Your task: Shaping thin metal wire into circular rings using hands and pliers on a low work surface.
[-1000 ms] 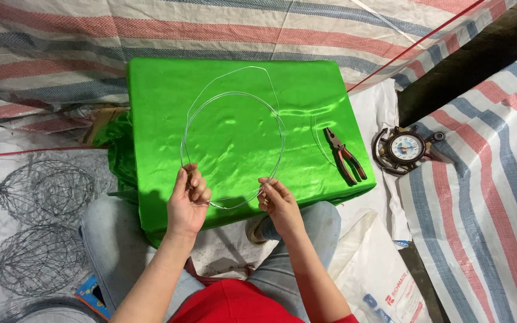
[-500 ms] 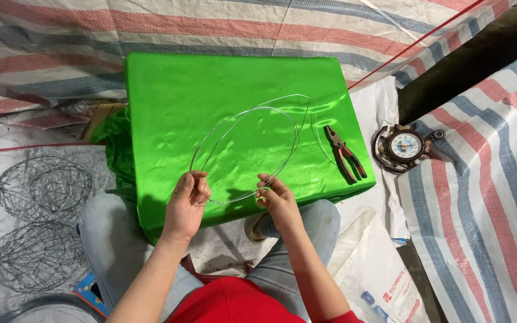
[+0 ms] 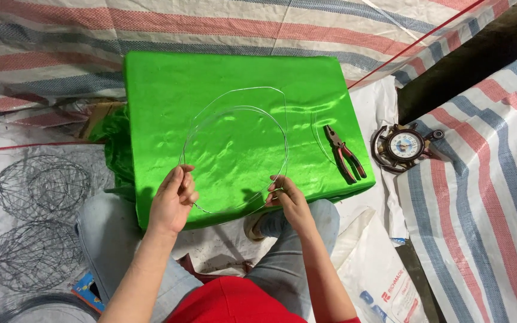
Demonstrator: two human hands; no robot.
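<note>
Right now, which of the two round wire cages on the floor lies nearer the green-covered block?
The upper wire cage, beside the green cloth hanging off the block. The lower wire cage lies closer to the person's knee, farther from the block.

Bright and even, lit from above. Shiny white glare on the green cloth (image 3: 234,119). Small dark shadows on it just under the left hand (image 3: 173,200) and the right hand (image 3: 288,200). Sharp in the middle, a little bent at the edges
</note>
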